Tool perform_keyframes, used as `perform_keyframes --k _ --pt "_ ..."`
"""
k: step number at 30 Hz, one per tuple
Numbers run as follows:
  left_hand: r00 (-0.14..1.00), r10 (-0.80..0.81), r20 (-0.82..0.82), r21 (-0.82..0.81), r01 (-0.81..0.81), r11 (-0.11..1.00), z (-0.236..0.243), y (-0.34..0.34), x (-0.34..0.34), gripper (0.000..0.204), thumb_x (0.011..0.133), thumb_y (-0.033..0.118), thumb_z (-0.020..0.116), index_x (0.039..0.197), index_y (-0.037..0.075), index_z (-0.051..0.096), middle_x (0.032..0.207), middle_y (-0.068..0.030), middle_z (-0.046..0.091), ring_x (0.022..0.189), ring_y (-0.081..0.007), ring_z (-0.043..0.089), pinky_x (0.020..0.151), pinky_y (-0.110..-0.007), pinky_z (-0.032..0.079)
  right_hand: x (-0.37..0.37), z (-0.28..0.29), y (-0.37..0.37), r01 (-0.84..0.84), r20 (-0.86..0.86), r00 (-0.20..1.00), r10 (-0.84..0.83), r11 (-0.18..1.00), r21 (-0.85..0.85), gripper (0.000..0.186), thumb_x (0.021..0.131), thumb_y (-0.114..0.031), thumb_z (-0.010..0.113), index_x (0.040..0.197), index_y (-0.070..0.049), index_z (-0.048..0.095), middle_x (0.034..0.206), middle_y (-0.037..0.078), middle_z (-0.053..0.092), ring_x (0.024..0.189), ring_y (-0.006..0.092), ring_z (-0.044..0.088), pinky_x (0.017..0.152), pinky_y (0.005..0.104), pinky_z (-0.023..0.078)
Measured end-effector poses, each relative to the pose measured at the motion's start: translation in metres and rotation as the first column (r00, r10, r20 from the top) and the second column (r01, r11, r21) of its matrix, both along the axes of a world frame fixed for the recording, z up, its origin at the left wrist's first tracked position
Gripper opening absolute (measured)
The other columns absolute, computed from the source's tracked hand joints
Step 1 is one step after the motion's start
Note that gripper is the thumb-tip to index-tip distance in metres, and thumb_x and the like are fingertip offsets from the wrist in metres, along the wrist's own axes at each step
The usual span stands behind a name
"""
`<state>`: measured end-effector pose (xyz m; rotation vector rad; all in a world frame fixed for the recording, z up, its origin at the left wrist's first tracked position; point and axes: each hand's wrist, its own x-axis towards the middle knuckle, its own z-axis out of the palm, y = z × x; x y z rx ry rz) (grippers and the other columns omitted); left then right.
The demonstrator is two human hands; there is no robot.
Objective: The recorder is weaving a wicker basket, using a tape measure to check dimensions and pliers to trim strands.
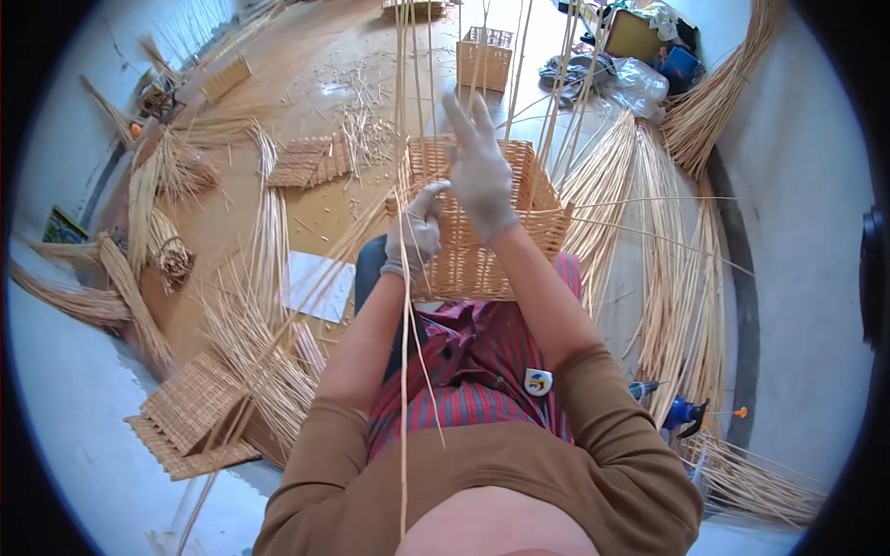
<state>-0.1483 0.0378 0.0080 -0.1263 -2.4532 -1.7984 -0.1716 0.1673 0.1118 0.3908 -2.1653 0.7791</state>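
Note:
A square woven wicker basket [473, 271] with long upright reeds rests on my lap, over a red striped cloth [473, 408]. My left hand [413, 232], in a grey glove, is closed at the basket's left side by a long pale reed [403, 371], which it appears to grip; the reed hangs down past my waist. My right hand [480, 176], also gloved, is raised over the basket's middle with fingers stretched upward and apart, slightly blurred. Loose reed ends stick out to the right from the rim.
Reed bundles lie left [158, 250] and right [677, 269]. Woven panels [195, 398] sit lower left, another [306, 162] farther forward, near a white sheet [315, 283]. A smaller basket [484, 60] stands ahead. Bags [635, 88] are at back right, a blue tool [681, 412] at lower right.

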Motion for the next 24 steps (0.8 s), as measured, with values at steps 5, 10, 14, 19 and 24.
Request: perform_keyframes --k 5,10,14,19,24 --pt "0.965 0.119 -0.234 -0.177 -0.163 0.971 0.006 0.009 0.003 0.054 0.093 0.003 0.054 0.140 0.030 0.055 0.095 -0.0092 0.070 0.072 -0.0213 0.067 0.066 -0.036 0.053 0.014 -0.078 0.074 -0.221 -0.034 0.957 0.287 0.652 -0.725 0.024 0.100 -0.005 0.051 0.124 -0.005 0.052 0.094 0.007 0.065 0.079 0.0149 0.064 0.072 0.0300 0.055" --pt "0.837 -0.158 -0.524 -0.625 -0.252 0.739 0.028 0.047 0.032 0.076 0.085 0.011 0.066 0.152 0.031 0.036 0.140 -0.0205 0.047 0.092 -0.0359 0.065 0.078 -0.045 0.054 0.021 -0.083 0.107 -0.046 0.154 0.979 0.136 0.873 -0.485 0.032 0.096 -0.012 0.065 0.126 -0.003 0.057 0.111 0.008 0.065 0.094 0.0150 0.066 0.083 0.0292 0.053" --pt "0.922 -0.090 -0.376 -0.721 -0.230 0.654 0.011 0.080 0.037 0.080 0.084 0.016 0.066 0.154 0.036 0.032 0.133 -0.0149 0.049 0.081 -0.0291 0.065 0.075 -0.041 0.053 -0.011 0.000 0.083 -0.104 -0.035 0.994 0.100 0.979 -0.174 0.077 0.089 -0.003 0.066 0.156 -0.016 0.031 0.125 0.010 0.058 0.092 0.0103 0.062 0.081 0.0258 0.051" --pt "0.895 -0.124 -0.429 -0.810 -0.321 0.491 0.008 0.085 0.027 0.071 0.085 0.006 0.057 0.146 0.040 0.043 0.127 -0.0142 0.050 0.078 -0.0224 0.065 0.071 -0.037 0.052 0.063 -0.110 0.175 0.220 0.288 0.954 -0.081 0.843 -0.491 0.023 0.099 -0.005 0.059 0.121 -0.004 0.063 0.089 0.001 0.063 0.083 0.0082 0.058 0.076 0.0247 0.050" --pt "0.852 -0.055 -0.521 -0.483 -0.241 0.842 0.010 0.076 0.037 0.051 0.086 0.010 0.066 0.133 0.027 0.058 0.120 -0.0107 0.056 0.086 -0.0291 0.066 0.077 -0.042 0.054 0.088 -0.060 0.100 0.084 0.374 0.923 0.088 0.903 -0.421 0.059 0.089 -0.004 0.067 0.144 -0.005 0.046 0.130 0.013 0.063 0.092 0.0193 0.066 0.087 0.0304 0.051"
